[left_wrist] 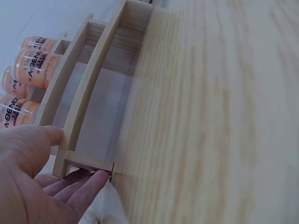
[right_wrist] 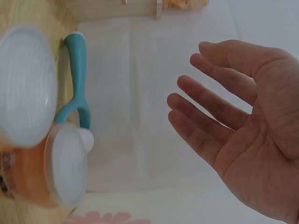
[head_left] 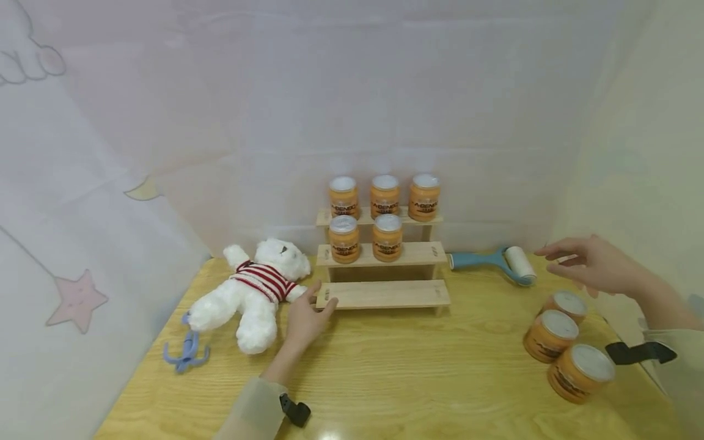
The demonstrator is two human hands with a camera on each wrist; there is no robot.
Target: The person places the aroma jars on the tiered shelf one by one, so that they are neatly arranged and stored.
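A three-step wooden display rack (head_left: 385,294) stands near the back wall. My left hand (head_left: 305,318) holds the left end of its lowest step. In the left wrist view the thumb (left_wrist: 52,135) lies at the step's edge and the fingers (left_wrist: 88,189) bend against the side leg. Three orange jars (head_left: 385,198) with pale lids line the top step, and two more jars (head_left: 387,239) stand on the middle one. My right hand (head_left: 602,266) hovers with relaxed, spread fingers, holding nothing. Below it, three similar jars (head_left: 550,336) are grouped on the table's right side.
A white teddy bear (head_left: 261,284) in a red-striped sweater lies left of the rack, beside my left hand. In front of the bear is a small blue-purple pronged object (head_left: 187,354). Right of the rack lies a lint roller (head_left: 495,261) with a teal handle. Pale cloth (head_left: 484,104) hangs behind the table.
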